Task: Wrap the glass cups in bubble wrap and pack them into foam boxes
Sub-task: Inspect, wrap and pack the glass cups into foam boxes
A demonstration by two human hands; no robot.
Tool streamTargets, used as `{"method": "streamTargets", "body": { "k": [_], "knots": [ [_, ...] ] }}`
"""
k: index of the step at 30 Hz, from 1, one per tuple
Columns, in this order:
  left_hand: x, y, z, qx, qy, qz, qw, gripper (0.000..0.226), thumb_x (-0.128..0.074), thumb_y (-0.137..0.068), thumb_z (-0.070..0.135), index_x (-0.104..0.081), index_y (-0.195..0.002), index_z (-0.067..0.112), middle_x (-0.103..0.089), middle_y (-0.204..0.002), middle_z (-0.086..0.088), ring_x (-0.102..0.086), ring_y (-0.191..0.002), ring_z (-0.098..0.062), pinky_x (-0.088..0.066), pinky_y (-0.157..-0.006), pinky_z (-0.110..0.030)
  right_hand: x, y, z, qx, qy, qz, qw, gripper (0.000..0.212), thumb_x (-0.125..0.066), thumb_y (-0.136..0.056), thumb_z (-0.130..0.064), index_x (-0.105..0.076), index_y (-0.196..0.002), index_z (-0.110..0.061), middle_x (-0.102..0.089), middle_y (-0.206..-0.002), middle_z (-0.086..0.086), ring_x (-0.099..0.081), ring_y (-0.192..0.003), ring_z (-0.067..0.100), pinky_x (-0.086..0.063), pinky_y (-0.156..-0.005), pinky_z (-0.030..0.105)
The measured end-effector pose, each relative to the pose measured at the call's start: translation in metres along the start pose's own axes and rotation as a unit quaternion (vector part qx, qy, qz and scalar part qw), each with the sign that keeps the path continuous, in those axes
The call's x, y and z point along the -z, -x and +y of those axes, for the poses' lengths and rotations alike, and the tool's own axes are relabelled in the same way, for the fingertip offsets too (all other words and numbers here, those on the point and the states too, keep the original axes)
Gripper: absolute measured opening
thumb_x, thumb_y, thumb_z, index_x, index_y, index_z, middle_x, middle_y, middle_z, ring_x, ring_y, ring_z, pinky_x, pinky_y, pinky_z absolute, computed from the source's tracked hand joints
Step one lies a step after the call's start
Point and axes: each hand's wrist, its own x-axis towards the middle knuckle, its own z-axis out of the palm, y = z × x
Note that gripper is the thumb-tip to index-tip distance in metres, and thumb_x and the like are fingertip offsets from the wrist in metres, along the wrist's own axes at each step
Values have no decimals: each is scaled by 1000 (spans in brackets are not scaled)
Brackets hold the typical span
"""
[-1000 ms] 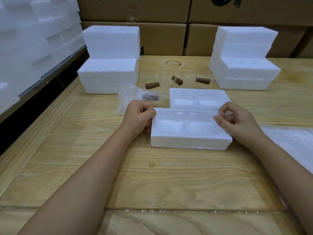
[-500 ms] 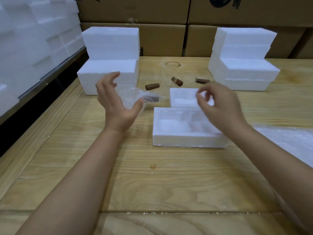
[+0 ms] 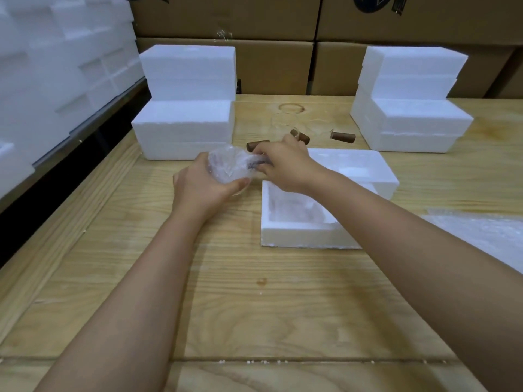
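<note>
A glass cup wrapped in bubble wrap (image 3: 226, 165) sits just left of the open foam box (image 3: 297, 230). My left hand (image 3: 203, 190) cups the bundle from below and the left. My right hand (image 3: 283, 165) reaches across the box and grips the bundle's right end, where its brown handle shows through the wrap. The box's foam lid (image 3: 356, 168) lies right behind the box. Bare glass cups (image 3: 285, 124) with brown handles (image 3: 343, 136) stand further back, hard to make out.
Stacks of white foam boxes stand at the back left (image 3: 184, 108) and back right (image 3: 407, 103). A sheet of bubble wrap (image 3: 481, 236) lies at the right edge. Cardboard cartons line the back, and more foam is piled along the left wall.
Both hands left the foam box, rose, then moved left and back. They now hold the wrapped cup, which lay untouched beside the box before.
</note>
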Motion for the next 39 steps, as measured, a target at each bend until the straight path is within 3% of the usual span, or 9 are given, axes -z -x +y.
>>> {"method": "streamTargets", "body": {
  "k": [4,7,12,14,16,19,28,32,39],
  "knots": [
    [-3,4,10,-65,86,38,993,70,-81,-53,54,-57,-113,28,-62,-101,16,-60,-100,-11,-45,-74,-15,17,13,10,22,-105,56,993,22,-55,-95,-23,-60,-115,-16,-59,-101,0,-43,-108,20,-34,-86,24],
    [-11,11,25,-112,120,56,985,77,-81,-54,56,-53,-122,32,-63,-111,14,-60,-103,-8,-51,-83,-21,33,30,19,19,-226,103,969,15,-64,-90,-17,-61,-105,-19,-59,-95,-9,-53,-87,4,-39,-71,5],
    [-21,24,44,-182,116,47,975,76,-80,-60,56,-43,-125,45,-51,-110,34,-55,-106,-6,-56,-83,-35,39,56,41,20,-388,148,909,24,-69,-82,-2,-60,-85,-24,-61,-84,-6,-57,-79,12,-49,-77,27],
    [-24,24,45,-195,128,24,972,78,-85,-63,45,-46,-130,36,-53,-120,26,-54,-112,-6,-55,-85,-33,35,63,48,18,-422,163,892,27,-71,-80,1,-62,-84,-24,-63,-83,-6,-56,-81,18,-50,-80,34],
    [-27,24,43,-209,131,0,969,79,-88,-65,31,-49,-134,28,-56,-127,13,-55,-113,-8,-54,-85,-32,31,68,54,11,-435,175,883,29,-72,-77,2,-64,-83,-25,-65,-80,-12,-57,-81,18,-51,-80,36],
    [-30,23,40,-228,138,-24,964,76,-87,-66,19,-51,-133,25,-58,-127,10,-56,-112,-7,-53,-87,-29,27,73,57,5,-440,188,878,27,-74,-74,-4,-65,-82,-28,-67,-79,-15,-59,-81,17,-51,-80,34],
    [-30,23,39,-207,192,-34,959,84,-88,-66,17,-46,-138,33,-58,-130,13,-54,-118,-1,-48,-93,-16,27,75,54,26,-434,202,877,37,-68,-79,6,-64,-95,-27,-66,-95,-5,-62,-89,10,-50,-85,23],
    [-28,23,40,-192,238,-93,948,96,-85,-69,20,-30,-147,34,-48,-144,3,-50,-127,-7,-46,-103,-27,28,76,55,6,-444,237,864,30,-68,-82,1,-65,-98,-25,-67,-91,-7,-63,-83,6,-52,-79,25],
    [-27,25,46,-187,322,-142,917,69,-62,-82,7,-36,-138,37,-45,-147,-2,-49,-130,-15,-45,-105,-42,32,77,54,-2,-471,257,844,26,-58,-92,-8,-59,-109,-28,-55,-77,7,-55,-64,10,-48,-63,22]
  ]
}}
